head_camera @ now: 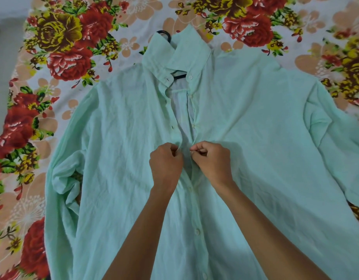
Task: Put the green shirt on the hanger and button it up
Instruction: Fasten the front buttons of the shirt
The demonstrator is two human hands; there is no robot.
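Green shirt [245, 138] flat on floral bedsheet [59, 63], black hanger [164, 35] inside; left hand [166, 162] and right hand [211, 160] each pinching a placket edge.

A: Is any writing, label, brand or number readable here?

B: None. The green shirt [235, 138] shows no legible tag, and the floral bedsheet [59, 47] carries only printed flowers.

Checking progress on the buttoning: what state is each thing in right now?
Shirt: flat on bedsheet, buttoned below the hands, open above.
Hanger: inside shirt, hook out past collar.
Left hand: pinching left placket edge.
Right hand: pinching right placket edge.
Bedsheet: spread under the shirt.
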